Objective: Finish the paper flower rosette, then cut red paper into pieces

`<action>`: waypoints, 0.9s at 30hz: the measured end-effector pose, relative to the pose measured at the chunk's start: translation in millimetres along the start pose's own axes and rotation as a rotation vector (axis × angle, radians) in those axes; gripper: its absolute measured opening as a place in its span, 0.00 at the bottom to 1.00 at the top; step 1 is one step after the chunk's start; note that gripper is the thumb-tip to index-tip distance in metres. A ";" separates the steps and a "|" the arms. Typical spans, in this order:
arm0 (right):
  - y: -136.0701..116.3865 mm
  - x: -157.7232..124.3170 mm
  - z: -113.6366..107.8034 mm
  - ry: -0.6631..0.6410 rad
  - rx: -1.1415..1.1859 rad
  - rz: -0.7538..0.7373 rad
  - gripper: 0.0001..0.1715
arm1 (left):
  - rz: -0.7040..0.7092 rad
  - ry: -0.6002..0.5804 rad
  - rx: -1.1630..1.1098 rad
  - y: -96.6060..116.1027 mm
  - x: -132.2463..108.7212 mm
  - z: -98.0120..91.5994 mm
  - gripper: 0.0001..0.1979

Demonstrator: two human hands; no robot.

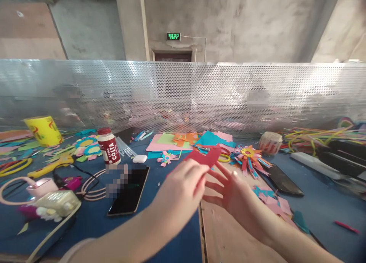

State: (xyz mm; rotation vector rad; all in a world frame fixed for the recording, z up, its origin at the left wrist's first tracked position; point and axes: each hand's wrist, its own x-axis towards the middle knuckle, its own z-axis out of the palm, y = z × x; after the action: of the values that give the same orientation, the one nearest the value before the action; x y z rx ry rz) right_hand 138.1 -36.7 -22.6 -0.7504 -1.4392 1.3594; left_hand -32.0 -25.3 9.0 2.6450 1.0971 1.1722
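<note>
A sheet of red paper [202,158] is pinched in my left hand [184,184], held above the worktable. My right hand [228,190] is just to the right, its fingers stretched out and spread behind the paper's lower edge; whether they touch it I cannot tell. Beyond the hands lie scissors with yellow handles [225,157], partly hidden by the paper. A layered paper flower [248,156] sits to their right, and a smaller pink and blue paper flower [167,157] is on the left.
Left of my arms are a phone [130,192], a Costa bottle [109,146], a white earbud case [140,158] and a power strip with chargers [58,204]. A dark phone [283,181] and a jar [270,144] stand right. A perforated metal screen [177,91] closes off the back.
</note>
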 end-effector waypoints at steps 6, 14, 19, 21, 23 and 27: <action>1.7 -11.0 9.8 0.236 0.291 0.199 0.16 | 0.038 -0.221 -0.103 22.9 -24.8 29.8 0.15; 4.4 -16.5 -9.6 0.296 0.337 0.298 0.16 | 0.044 -0.228 0.021 -0.3 5.9 24.6 0.18; -1.0 -22.5 -19.7 0.166 0.141 0.278 0.19 | -0.035 -0.383 -0.016 -26.6 35.9 14.4 0.32; -3.0 -23.0 -22.7 0.111 0.043 0.246 0.20 | -0.079 -0.591 -0.141 -32.4 45.2 12.3 0.23; -5.0 -22.9 -25.5 0.080 -0.013 0.226 0.21 | -0.128 -0.693 -0.204 -37.2 51.8 12.8 0.20; -10.2 -24.4 -31.6 0.013 0.003 0.234 0.22 | -0.261 -0.765 -0.387 -50.8 56.7 18.9 0.18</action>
State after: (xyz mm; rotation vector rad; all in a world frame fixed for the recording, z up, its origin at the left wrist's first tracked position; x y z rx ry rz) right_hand 177.3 -49.5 -21.9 -0.9471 -1.3709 1.5294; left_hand -23.1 52.4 15.6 2.2202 0.8964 0.2285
